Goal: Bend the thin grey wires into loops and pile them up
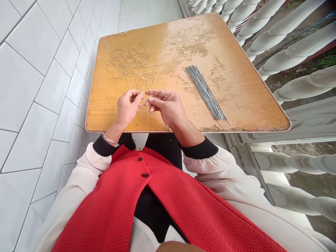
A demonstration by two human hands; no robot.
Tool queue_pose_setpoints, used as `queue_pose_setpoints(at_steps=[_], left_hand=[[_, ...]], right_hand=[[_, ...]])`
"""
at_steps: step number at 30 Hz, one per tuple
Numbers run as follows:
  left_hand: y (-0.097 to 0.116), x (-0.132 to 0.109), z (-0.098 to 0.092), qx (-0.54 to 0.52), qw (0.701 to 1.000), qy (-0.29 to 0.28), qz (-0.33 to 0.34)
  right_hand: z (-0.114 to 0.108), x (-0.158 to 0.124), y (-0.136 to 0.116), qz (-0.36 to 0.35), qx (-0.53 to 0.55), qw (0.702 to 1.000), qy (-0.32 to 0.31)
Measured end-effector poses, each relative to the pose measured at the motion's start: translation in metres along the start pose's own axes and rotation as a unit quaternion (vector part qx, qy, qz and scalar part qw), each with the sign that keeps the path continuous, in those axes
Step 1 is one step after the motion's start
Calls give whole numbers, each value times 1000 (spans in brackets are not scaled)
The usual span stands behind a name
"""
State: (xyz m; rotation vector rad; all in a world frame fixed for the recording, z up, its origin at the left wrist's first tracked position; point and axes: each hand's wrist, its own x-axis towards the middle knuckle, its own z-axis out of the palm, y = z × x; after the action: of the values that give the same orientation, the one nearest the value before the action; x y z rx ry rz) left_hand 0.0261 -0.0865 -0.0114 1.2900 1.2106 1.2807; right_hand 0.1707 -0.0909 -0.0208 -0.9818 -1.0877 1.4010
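Observation:
Over the near edge of the wooden table, my left hand point(129, 106) pinches a thin wire point(148, 117) between thumb and fingers. Close beside it, my right hand point(168, 105) is closed on the same wire, whose tail hangs down below the fingers. Just beyond my fingers lie several thin wires with bent, looped ends point(151, 74). A tangle of round wire loops point(131, 61) rests farther back on the left of the table. To the right of my hands lies a bundle of straight grey wires point(206, 92), slanting toward the near edge.
The table point(244, 84) has a worn, peeling top and a chipped near edge. A white tiled wall point(39, 84) runs along the left. White balusters point(283, 61) line the right side.

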Motion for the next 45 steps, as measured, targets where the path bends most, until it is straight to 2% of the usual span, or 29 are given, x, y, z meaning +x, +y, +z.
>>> queue_pose_setpoints(at_steps=[9,15,24,32,39,45], left_hand=[[5,-4,0,-98,993,-36,-58],[8,-5,-3,-114,989,-38,-89],[7,-3,-4,-100,991,-40,-79],[-1,3,-3,-117,986,-60,-100],[-7,4,-4,-50,995,-38,-73],[-5,5,-5,-46,996,-40,-72]], right_hand=[[2,0,3,-17,3,1000,-12],[2,0,5,-18,14,1000,-1],[5,-1,3,-3,5,1000,11],[6,1,4,-8,11,999,34],[1,5,7,35,0,999,20],[1,4,8,38,17,999,16]])
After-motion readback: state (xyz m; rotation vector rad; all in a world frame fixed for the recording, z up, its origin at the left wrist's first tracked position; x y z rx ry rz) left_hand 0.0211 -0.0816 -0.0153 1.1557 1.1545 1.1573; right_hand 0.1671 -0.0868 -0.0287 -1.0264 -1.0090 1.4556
